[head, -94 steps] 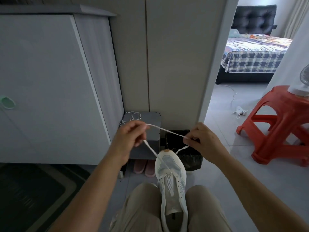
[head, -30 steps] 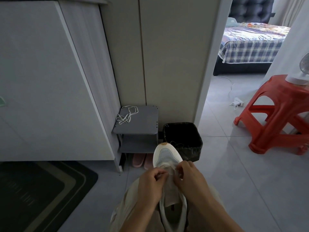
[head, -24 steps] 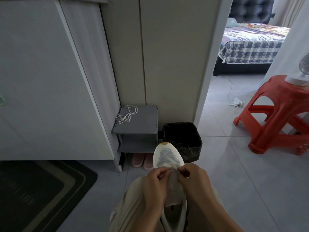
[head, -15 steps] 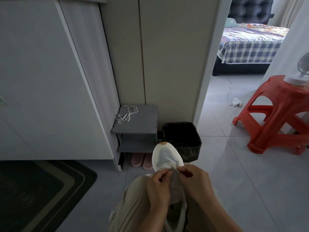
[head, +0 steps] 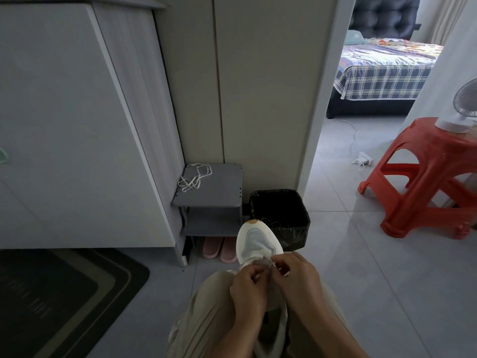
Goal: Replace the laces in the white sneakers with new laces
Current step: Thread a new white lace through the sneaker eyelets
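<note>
Both the left hand (head: pixel 247 289) and right hand (head: pixel 296 279) pinch the soft, limp lace (head: pixel 268 262) at the sneaker (head: pixel 255 241), toe near the bin (head: pixel 296 202); its stiff tip seems easiest to hold.

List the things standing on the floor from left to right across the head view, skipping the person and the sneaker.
dark floor mat → grey shoe rack → black bin → red stool
</note>
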{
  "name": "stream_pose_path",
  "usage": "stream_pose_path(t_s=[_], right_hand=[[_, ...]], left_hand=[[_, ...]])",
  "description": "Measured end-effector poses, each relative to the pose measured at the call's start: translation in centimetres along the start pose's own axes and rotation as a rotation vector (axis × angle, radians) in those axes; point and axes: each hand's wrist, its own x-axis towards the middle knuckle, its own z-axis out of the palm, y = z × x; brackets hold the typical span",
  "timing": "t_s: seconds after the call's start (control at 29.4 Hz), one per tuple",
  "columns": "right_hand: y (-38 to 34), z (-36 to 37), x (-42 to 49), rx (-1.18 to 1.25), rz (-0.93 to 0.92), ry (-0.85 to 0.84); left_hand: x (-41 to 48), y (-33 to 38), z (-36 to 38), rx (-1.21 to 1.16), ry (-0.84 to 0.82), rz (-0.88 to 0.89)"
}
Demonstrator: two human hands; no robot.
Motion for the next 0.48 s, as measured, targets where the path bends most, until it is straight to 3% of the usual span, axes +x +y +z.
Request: stream_pose_path(t_s=[0.34,0.48], right_hand=[[0.03,-0.62,-0.14,0.127,0.076,-0.039],[0.02,-0.86,-0.15,0.121,0.083,-0.048]], left_hand=[[-0.65,0.51,-0.22,-0.108,0.041,-0.056],[-0.44,0.61,0.02,-0.032,0.035,-0.026]])
